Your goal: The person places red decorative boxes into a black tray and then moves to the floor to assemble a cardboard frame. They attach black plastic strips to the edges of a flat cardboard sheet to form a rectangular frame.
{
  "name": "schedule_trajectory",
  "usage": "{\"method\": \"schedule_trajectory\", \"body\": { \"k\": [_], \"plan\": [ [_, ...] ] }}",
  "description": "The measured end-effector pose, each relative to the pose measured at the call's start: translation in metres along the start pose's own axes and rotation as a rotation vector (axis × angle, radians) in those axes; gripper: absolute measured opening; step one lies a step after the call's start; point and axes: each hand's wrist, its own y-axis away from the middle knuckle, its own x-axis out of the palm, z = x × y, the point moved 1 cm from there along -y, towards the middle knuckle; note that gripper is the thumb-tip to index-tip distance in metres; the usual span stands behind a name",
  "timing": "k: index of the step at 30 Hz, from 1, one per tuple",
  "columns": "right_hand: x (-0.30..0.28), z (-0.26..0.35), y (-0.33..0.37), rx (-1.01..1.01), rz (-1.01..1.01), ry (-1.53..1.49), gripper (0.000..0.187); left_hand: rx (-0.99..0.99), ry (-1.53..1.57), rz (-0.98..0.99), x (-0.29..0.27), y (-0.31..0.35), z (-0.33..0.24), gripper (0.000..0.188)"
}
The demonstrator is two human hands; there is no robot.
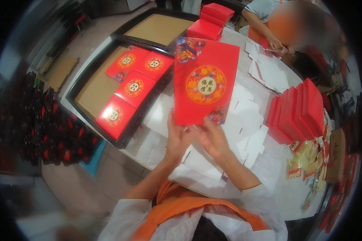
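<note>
At the far left of my feed I make out a heap of dark things with red bits (48,124), too blurred to name, and beside it something blue (93,158) low by the floor. Next comes a shallow black-rimmed tray (84,100) with a brown base; in it I count four red boxes (134,87) with round gold emblems, lying along its right side and its far part. A second tray (161,30) lies just beyond it, showing its brown base.

In the middle I have a red box (206,84) raised over the counter (289,201), its patterned face toward me. The left hand (177,138) grips its near left corner, and the right hand (213,140) pinches its near edge with the thumb on the face. Below them spread white card pieces (237,132). More red boxes are piled in a far stack (215,20).

Farther right, a co-worker (261,24) bends over other white pieces (265,68). On the right I see a close-set row of red boxes (295,112), then small packets (305,160) and a brown carton (336,156).
</note>
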Motion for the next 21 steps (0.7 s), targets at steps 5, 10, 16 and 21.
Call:
{"method": "schedule_trajectory", "body": {
  "k": [5, 10, 16, 21],
  "plan": [
    [0.012, -0.017, 0.004, 0.012, 0.049, 0.081, 0.043, -0.023, 0.076, -0.343, -0.01, -0.013, 0.002, 0.045],
    [0.004, 0.006, -0.01, 0.019, 0.059, 0.091, 0.037, -0.083, -0.006, -0.18, -0.038, -0.009, -0.005, 0.035],
    [0.015, -0.023, -0.017, 0.09, 0.071, 0.095, 0.035, -0.097, 0.05, -0.269, -0.03, 0.001, 0.009, 0.035],
    [0.029, -0.04, -0.014, 0.214, 0.195, 0.283, 0.043, 0.237, 0.071, -0.477, -0.047, -0.017, -0.013, 0.036]
  ]
}}
